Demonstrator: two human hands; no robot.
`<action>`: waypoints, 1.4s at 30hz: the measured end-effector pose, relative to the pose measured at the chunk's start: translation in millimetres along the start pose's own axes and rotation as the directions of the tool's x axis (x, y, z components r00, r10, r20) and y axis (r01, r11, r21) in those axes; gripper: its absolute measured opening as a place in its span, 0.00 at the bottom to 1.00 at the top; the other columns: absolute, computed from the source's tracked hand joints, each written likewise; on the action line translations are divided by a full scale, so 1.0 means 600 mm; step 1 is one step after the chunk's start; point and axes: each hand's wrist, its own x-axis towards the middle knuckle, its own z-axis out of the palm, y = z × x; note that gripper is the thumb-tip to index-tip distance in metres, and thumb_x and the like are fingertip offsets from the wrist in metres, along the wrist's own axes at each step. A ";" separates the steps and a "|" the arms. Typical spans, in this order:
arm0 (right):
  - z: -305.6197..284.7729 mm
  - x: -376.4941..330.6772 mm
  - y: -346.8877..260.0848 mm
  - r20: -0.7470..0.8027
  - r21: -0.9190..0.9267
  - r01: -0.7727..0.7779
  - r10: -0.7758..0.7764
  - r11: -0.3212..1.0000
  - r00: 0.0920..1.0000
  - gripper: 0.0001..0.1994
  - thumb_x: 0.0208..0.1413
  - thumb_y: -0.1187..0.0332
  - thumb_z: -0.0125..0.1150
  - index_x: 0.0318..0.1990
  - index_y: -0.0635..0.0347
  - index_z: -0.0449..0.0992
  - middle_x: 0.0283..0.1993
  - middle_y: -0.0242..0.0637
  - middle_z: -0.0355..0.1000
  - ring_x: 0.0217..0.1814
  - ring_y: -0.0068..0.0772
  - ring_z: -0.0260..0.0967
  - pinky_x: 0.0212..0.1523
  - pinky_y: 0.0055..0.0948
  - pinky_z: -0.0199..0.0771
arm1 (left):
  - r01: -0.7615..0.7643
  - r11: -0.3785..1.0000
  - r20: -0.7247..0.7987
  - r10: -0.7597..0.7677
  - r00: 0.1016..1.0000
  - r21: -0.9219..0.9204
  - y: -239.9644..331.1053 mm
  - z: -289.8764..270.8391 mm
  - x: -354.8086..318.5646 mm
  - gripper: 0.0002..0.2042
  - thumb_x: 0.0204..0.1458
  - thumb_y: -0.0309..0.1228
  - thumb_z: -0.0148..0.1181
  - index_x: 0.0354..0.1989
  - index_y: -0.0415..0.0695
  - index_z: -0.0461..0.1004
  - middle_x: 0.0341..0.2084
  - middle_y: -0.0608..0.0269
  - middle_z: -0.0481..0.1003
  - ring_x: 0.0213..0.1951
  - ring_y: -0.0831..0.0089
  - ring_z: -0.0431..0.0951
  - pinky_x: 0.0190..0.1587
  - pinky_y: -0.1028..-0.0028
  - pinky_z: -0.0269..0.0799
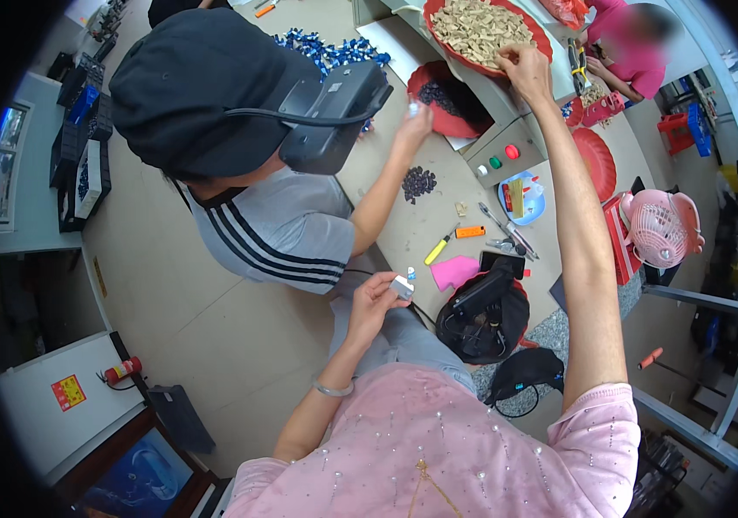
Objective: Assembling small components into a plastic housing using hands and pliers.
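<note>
In front of my body, my left hand (pixel 371 307) grips a small light-grey block (pixel 401 287) between thumb and fingers. A tiny blue-and-white piece (pixel 411 274) shows at the block's upper end. My right arm stretches far forward, and my right hand (pixel 526 72) is at the near right edge of a red basin (pixel 545 34). That basin is heaped with small tan pieces (pixel 479 33). The right fingers are pinched together over the pieces; whatever they hold is too small to make out.
A co-worker in a black cap (pixel 205 86) sits close at left, one hand (pixel 416 121) by a red bowl (pixel 473 125) of dark pieces. The table bears a screwdriver (pixel 440 250), pink cloth (pixel 455 272), blue dish (pixel 535 207) and black bag (pixel 507 332). A pink fan (pixel 658 229) stands right.
</note>
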 end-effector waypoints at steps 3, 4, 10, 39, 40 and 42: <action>0.009 0.016 0.002 0.050 -0.075 0.103 -0.099 0.992 0.994 0.14 0.47 0.59 0.64 0.35 0.60 0.79 0.33 0.47 0.76 0.36 0.47 0.75 0.38 0.40 0.73 | 0.012 1.000 0.030 -0.011 0.999 -0.017 0.015 0.004 0.008 0.13 0.55 0.18 0.47 0.49 0.33 0.70 0.36 0.55 0.77 0.36 0.73 0.78 0.40 0.77 0.77; 0.010 0.012 -0.004 0.064 -0.104 0.067 -0.060 0.992 0.996 0.13 0.48 0.61 0.64 0.34 0.61 0.79 0.32 0.45 0.77 0.34 0.43 0.76 0.37 0.36 0.73 | 0.024 1.000 0.049 -0.024 0.999 -0.001 0.015 0.003 0.004 0.14 0.55 0.20 0.46 0.49 0.34 0.70 0.36 0.55 0.76 0.36 0.73 0.78 0.40 0.76 0.76; 0.004 0.010 -0.002 -0.193 -0.004 0.110 -0.108 0.994 0.975 0.14 0.35 0.65 0.68 0.27 0.67 0.76 0.27 0.52 0.72 0.32 0.49 0.71 0.38 0.41 0.70 | 0.192 0.930 0.128 -0.159 0.979 -0.313 -0.004 0.004 0.009 0.13 0.56 0.23 0.45 0.47 0.33 0.70 0.35 0.54 0.76 0.35 0.70 0.79 0.39 0.75 0.77; 0.156 -0.700 -0.188 0.686 0.496 -0.852 0.677 -0.166 0.268 0.08 0.51 0.70 0.65 0.34 0.68 0.80 0.27 0.33 0.75 0.25 0.22 0.68 0.26 0.23 0.63 | 0.001 0.788 -0.099 0.076 0.992 0.616 -0.196 -0.018 0.197 0.07 0.51 0.29 0.61 0.33 0.38 0.78 0.23 0.66 0.78 0.25 0.83 0.74 0.28 0.80 0.68; 0.166 -0.702 -0.173 0.506 0.450 -0.875 0.758 0.176 0.412 0.10 0.50 0.69 0.65 0.35 0.69 0.78 0.27 0.40 0.75 0.26 0.33 0.70 0.27 0.30 0.66 | 0.032 0.736 -0.173 0.116 0.978 0.676 -0.201 -0.020 0.207 0.07 0.49 0.29 0.62 0.33 0.38 0.78 0.22 0.65 0.78 0.24 0.82 0.74 0.27 0.78 0.68; 0.175 -0.691 -0.170 0.339 0.314 -0.815 0.744 0.487 0.575 0.12 0.50 0.67 0.65 0.36 0.70 0.77 0.27 0.46 0.75 0.27 0.44 0.73 0.29 0.37 0.70 | 0.084 0.681 -0.257 0.157 0.953 0.728 -0.212 -0.024 0.220 0.07 0.48 0.28 0.63 0.33 0.38 0.77 0.21 0.64 0.78 0.22 0.81 0.74 0.27 0.77 0.68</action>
